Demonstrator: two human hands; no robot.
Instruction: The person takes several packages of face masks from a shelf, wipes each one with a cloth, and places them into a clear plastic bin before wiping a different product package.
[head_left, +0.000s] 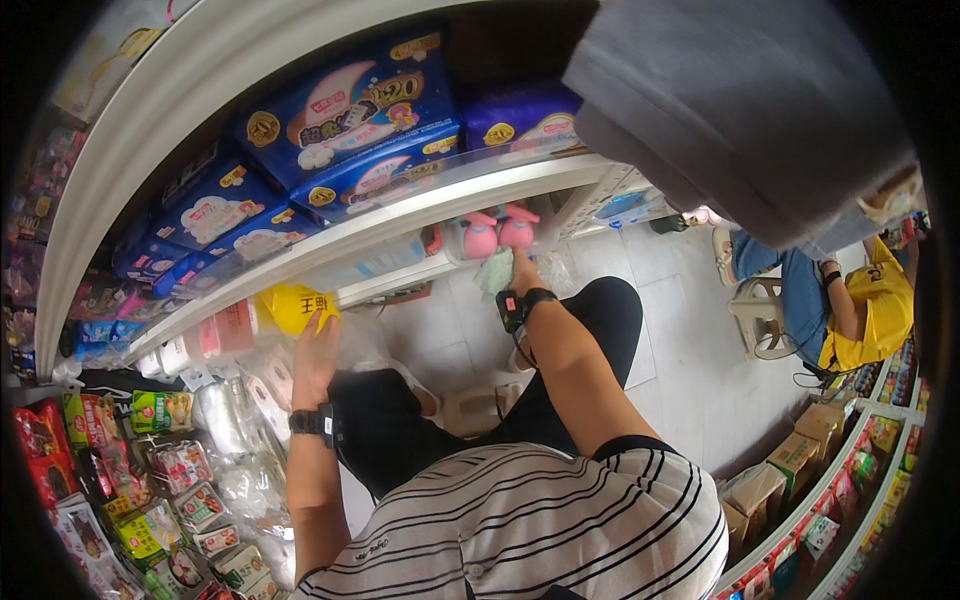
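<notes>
My left hand (315, 349) is at the lower shelf, its fingertips against a yellow container (292, 304) that bears dark writing. The thumb and fingers appear to hold its near edge. My right hand (527, 271) reaches down to the same shelf and holds a crumpled pale green cloth (495, 274). Beside the cloth stand two pink bottles (480, 238) with pink tops. Between my hands, a clear container with blue markings (386, 256) lies along the shelf. Pink and white containers (225, 330) sit left of the yellow one.
Above, a white shelf edge (420, 199) carries blue tissue packs (352, 112). Packaged foods (161, 412) hang at lower left. Grey fabric (735, 105) overhangs the upper right. A person in yellow (862, 315) sits on a stool (754, 315). Cardboard boxes (791, 457) line the opposite shelves.
</notes>
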